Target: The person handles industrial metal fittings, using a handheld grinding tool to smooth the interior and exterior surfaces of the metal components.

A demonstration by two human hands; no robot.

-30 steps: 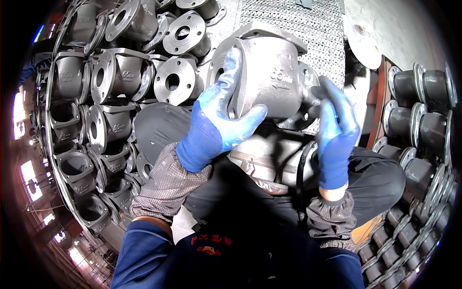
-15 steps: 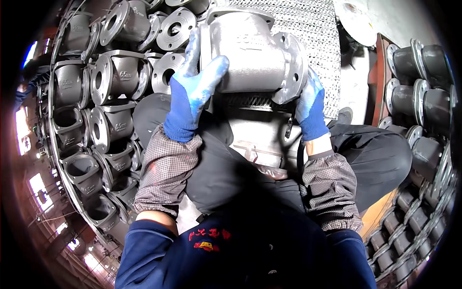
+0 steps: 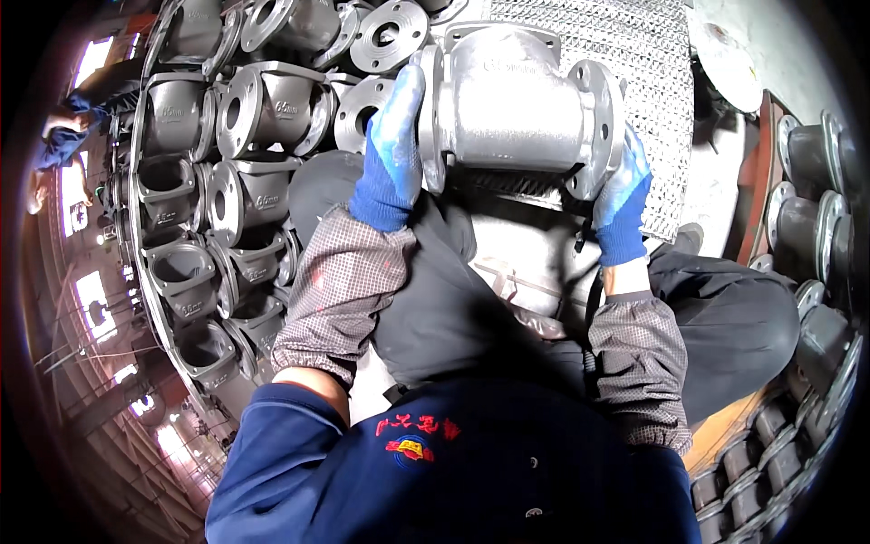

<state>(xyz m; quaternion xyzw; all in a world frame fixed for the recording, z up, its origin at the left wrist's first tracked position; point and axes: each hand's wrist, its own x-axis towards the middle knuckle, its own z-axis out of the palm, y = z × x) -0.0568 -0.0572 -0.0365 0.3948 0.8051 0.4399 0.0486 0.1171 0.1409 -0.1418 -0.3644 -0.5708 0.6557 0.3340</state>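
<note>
Between my gloved hands is a grey cast-metal valve body (image 3: 518, 113) with a round flange at each end and a squarish flange on its far side. My left hand (image 3: 393, 150), in a blue and white glove, presses along the outside of the left flange. Around the outer face of the right flange closes my right hand (image 3: 625, 192), gloved alike; its fingertips are partly hidden behind the metal. Raised casting marks show on the body's upper surface. Beneath it lies a bright, patterned metal surface (image 3: 660, 100).
Several similar valve bodies (image 3: 263, 195) stand stacked close on my left. More flanged castings (image 3: 802, 227) line the right side, beside a reddish-brown edge (image 3: 766, 172). A pale round disc (image 3: 728, 68) lies at the far right. Another person's arm (image 3: 68, 127) shows at the far left.
The valve body has rotated in my hands, so its raised marks face differently and the right flange sits straighter. My left thumb has left the body's front. The whole view has shifted.
</note>
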